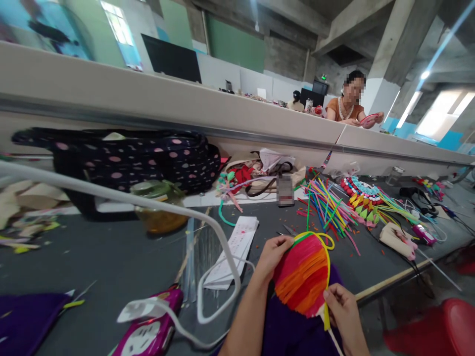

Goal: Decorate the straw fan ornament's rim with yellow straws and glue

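Note:
A round hand fan (301,277) in pink, orange and red bands is held up over a dark purple cloth. My left hand (272,257) is closed on its upper left edge, thumb and fingers pinching the rim near a short green stretch. Along the right edge runs a yellow strip (328,264), which loops loosely at the top and whose lower end hangs over the pale stick handle (336,342). My right hand (343,309) pinches this strip against the fan's lower right edge; some of its fingers are hidden behind.
Several colourful fuzzy stems (330,205) lie beyond the fan, beside a beaded round piece (361,193). A white cable (217,222) arcs across the left, near folded papers (237,247), a glass jar (159,207) and a magenta case (148,326). A person (349,101) sits beyond the partition.

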The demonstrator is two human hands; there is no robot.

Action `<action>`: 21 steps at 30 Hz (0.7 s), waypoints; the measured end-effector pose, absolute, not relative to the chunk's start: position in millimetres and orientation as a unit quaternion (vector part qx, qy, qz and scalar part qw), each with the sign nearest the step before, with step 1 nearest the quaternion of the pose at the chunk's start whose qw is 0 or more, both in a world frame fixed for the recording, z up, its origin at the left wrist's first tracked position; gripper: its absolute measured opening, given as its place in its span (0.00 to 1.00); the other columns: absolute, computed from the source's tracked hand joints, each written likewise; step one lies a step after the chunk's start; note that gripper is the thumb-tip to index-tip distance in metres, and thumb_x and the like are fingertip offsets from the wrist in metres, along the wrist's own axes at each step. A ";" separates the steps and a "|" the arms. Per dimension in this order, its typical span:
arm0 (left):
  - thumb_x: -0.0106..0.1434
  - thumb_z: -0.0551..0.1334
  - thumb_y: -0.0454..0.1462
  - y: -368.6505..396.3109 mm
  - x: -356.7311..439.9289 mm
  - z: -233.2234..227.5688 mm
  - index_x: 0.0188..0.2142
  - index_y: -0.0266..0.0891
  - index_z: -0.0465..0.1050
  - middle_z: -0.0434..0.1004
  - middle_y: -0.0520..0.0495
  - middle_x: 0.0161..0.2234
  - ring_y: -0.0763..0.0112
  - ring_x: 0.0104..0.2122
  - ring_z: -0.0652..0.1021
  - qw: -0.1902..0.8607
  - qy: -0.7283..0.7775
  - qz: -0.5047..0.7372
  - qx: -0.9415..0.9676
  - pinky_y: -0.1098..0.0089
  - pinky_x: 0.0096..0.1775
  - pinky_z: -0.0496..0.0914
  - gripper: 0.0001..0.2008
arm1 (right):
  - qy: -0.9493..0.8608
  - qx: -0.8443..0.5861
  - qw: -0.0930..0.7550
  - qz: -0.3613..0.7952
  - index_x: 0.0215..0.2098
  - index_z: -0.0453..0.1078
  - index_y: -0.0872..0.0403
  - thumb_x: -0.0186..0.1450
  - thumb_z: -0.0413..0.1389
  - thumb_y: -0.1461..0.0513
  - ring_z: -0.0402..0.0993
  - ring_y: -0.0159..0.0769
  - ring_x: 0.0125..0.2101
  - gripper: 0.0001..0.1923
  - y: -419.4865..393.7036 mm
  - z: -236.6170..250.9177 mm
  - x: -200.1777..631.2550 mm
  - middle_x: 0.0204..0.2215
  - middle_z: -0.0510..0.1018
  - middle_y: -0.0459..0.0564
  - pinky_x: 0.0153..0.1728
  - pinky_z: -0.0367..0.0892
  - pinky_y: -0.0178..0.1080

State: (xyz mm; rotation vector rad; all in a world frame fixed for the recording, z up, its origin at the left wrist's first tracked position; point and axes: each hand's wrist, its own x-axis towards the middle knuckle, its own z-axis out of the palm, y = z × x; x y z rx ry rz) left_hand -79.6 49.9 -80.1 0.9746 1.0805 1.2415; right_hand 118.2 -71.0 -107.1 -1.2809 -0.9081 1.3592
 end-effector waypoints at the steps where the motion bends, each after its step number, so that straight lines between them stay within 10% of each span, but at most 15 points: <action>1: 0.46 0.69 0.46 50.0 -79.6 -80.1 0.24 0.37 0.78 0.77 0.50 0.23 0.71 0.23 0.72 0.576 0.462 0.531 0.416 0.73 0.28 0.63 0.13 | -0.375 -0.526 0.506 0.571 0.23 0.63 0.55 0.51 0.64 0.46 0.46 0.21 0.14 0.23 -70.3 -107.8 118.5 0.14 0.57 0.36 0.14 0.43 0.27; 21: 0.51 0.65 0.47 61.3 -76.8 -92.5 0.24 0.37 0.78 0.74 0.49 0.26 0.68 0.29 0.72 0.453 0.473 0.557 0.510 0.72 0.34 0.63 0.14 | -0.372 -0.506 0.516 0.582 0.23 0.59 0.53 0.51 0.63 0.43 0.43 0.20 0.13 0.26 -66.6 -102.6 120.1 0.13 0.54 0.34 0.13 0.40 0.27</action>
